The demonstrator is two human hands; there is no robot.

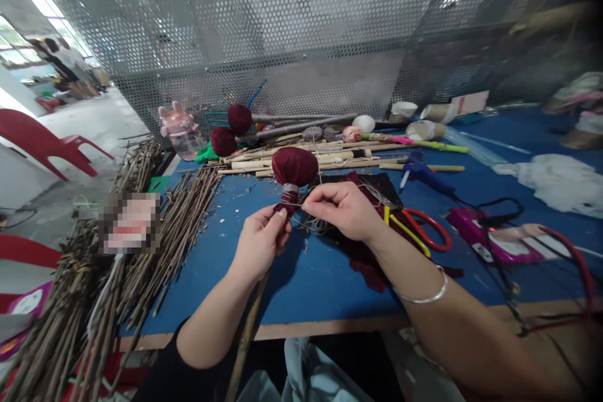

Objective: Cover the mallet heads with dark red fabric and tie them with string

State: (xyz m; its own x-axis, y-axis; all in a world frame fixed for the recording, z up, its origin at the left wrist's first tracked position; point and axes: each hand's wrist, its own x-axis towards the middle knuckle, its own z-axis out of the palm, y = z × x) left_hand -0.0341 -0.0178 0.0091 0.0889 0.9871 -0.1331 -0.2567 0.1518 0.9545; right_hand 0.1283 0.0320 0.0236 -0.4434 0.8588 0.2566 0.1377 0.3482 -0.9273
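Note:
A dark red cloth-covered ball (294, 166) tops a wooden stick (248, 333) that slants down toward my lap. Grey string is wound round the gathered cloth just below the ball. My left hand (264, 235) is closed round the bottom of the gathered cloth, at the top of the stick. To the right of the neck, my right hand (342, 208) pinches the grey string (301, 200) between thumb and fingertips. Loose string lies tangled beneath my right hand. Dark red cloth (370, 270) and black material lie under my right forearm.
Bundles of thin twigs (164, 245) cover the left side of the blue table (202, 301). Red-handled scissors (436, 232), a blue glue gun (426, 174) and a purple packet (494, 242) are on the right. Two dark red balls (239, 119) and sticks lie behind, before a perforated metal panel (306, 25).

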